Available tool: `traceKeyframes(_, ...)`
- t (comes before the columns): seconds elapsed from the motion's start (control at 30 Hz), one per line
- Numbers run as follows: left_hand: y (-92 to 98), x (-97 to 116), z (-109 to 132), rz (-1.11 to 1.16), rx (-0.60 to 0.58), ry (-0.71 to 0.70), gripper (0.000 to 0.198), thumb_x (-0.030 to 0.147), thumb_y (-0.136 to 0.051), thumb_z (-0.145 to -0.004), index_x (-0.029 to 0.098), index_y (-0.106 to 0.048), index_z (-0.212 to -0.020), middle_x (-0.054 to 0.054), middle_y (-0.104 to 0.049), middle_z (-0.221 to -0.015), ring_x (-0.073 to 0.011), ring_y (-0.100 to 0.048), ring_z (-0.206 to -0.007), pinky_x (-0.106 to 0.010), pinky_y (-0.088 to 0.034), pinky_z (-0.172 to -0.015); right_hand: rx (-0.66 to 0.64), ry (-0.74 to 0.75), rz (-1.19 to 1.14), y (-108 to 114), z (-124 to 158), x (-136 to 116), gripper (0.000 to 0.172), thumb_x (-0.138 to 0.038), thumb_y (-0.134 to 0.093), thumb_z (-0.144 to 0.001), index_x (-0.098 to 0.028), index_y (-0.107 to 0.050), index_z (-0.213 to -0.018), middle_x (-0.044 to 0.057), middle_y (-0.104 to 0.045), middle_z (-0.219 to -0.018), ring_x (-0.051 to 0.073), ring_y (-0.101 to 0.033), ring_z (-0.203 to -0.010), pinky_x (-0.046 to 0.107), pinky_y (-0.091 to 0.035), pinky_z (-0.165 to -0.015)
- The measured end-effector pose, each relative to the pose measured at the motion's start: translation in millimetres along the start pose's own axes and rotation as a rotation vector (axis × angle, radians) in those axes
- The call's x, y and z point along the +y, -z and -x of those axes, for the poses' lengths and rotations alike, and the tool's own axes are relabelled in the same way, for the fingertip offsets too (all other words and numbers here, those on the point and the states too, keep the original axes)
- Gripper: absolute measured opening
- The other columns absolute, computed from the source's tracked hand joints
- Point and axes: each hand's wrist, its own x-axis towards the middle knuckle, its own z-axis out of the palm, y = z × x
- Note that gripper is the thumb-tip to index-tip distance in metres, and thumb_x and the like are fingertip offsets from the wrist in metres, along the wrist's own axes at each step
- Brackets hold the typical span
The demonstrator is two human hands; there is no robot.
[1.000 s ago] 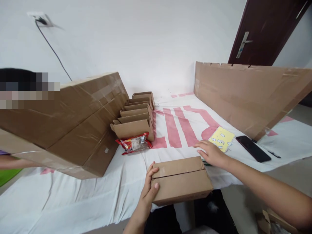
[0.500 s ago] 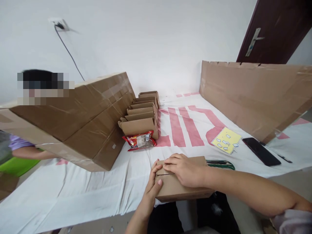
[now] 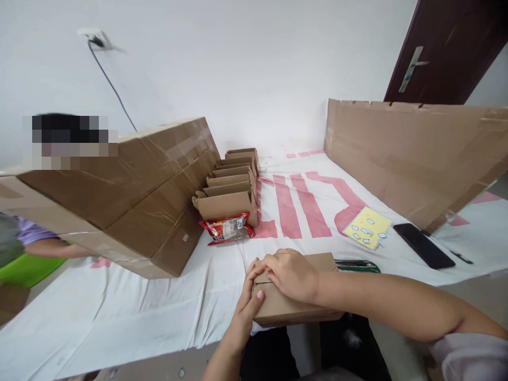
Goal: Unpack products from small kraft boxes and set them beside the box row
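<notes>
Both hands, matte rectangular cardboard box

Our left hand and right hand bare, short plain nails, our forearms uncovered to past the elbow, our right sleeve pale lilac and short, black clothing over our lap.

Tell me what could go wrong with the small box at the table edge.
1. The box juts past the table edge, gripped by the left hand and pressed by the right hand; easing off might let it tip off.
2. The green tool lies close behind the right forearm; a sweep could knock it, or nick skin if it has a blade.
</notes>
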Motion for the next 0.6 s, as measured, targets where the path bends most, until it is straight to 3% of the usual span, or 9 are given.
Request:
traceKeyframes(0.1, -0.5, -1.0, -0.5, -0.001, 0.017, -0.011, 0.049, 0.050, -0.058, -0.083, 0.025, -0.056, -0.125, -0.007, -0.032, -0.157, -0.0298, -0.013, -0.149, -0.049, -0.009, -0.121, -0.006, -0.005, -0.058, -1.1, -7.5, -0.6, 0.009, -0.012, -0.053, -0.083, -0.016, -0.055, -0.091, 0.007, -0.065, -0.082, 0.021, -0.059, -0.077, 0.032, -0.043, -0.072)
traceKeyframes(0.2, 0.2, -3.5, -1.4, 0.013, 0.007, 0.001, 0.051, 0.049, -0.059, -0.082, 0.024, -0.054, -0.126, -0.008, -0.031, -0.157, -0.0305, -0.017, -0.148, -0.049, -0.011, -0.121, 0.054, 0.026, -0.331, 7.9, -0.9, -9.2, 0.015, -0.008, -0.052, -0.079, -0.019, -0.047, -0.086, 0.004, -0.063, -0.084, 0.018, -0.058, -0.077, 0.030, -0.045, -0.072)
traceKeyframes(0.33, 1.6, -3.5, -0.4, -0.011, 0.010, 0.023, 0.050, 0.048, -0.058, -0.083, 0.024, -0.053, -0.126, -0.008, -0.029, -0.158, -0.0306, -0.018, -0.148, -0.050, -0.013, -0.120, 0.024, -0.023, -0.875, 35.9, 42.5, -18.4, 0.007, -0.018, -0.049, -0.089, -0.022, -0.043, -0.090, -0.002, -0.058, -0.075, 0.012, -0.057, -0.065, 0.025, -0.048, -0.063)
traceKeyframes(0.4, 2.0, -2.0, 0.9, -0.021, 0.009, 0.024, 0.050, 0.049, -0.057, -0.084, 0.024, -0.053, -0.127, -0.009, -0.028, -0.159, -0.0310, -0.018, -0.148, -0.050, -0.010, -0.120, -0.058, -0.097, -0.990, 45.9, 75.3, -14.3, 0.005, -0.022, -0.049, -0.091, -0.021, -0.044, -0.090, -0.002, -0.058, -0.071, 0.011, -0.057, -0.060, 0.024, -0.048, -0.059)
traceKeyframes(0.5, 1.0, 0.5, 2.2, -0.025, 0.008, 0.035, 0.053, 0.050, -0.057, -0.084, 0.024, -0.052, -0.130, -0.008, -0.029, -0.159, -0.0315, -0.019, -0.148, -0.050, -0.009, -0.120, -0.095, -0.008, -0.800, 38.2, 128.0, 1.6, 0.006, -0.014, -0.053, -0.084, -0.020, -0.052, -0.084, 0.002, -0.064, -0.078, 0.013, -0.061, -0.069, 0.026, -0.049, -0.065)
traceKeyframes(0.57, -1.3, 1.9, 2.3, -0.018, 0.013, 0.057, 0.056, 0.051, -0.058, -0.083, 0.025, -0.051, -0.132, -0.008, -0.030, -0.158, -0.0322, -0.021, -0.147, -0.049, -0.011, -0.120, -0.043, 0.052, -0.599, 14.2, 162.1, 15.6, 0.013, -0.009, -0.050, -0.079, -0.021, -0.055, -0.080, 0.004, -0.067, -0.080, 0.016, -0.062, -0.074, 0.028, -0.049, -0.070)
traceKeyframes(0.6, -2.9, 2.4, 2.1, -0.011, 0.019, 0.077, 0.058, 0.052, -0.058, -0.083, 0.025, -0.049, -0.134, -0.008, -0.031, -0.158, -0.0327, -0.024, -0.146, -0.049, -0.012, -0.120, -0.022, -0.008, -0.518, -2.7, 178.7, 23.0, 0.016, -0.006, -0.048, -0.076, -0.021, -0.055, -0.078, 0.003, -0.067, -0.079, 0.016, -0.062, -0.074, 0.028, -0.049, -0.069)
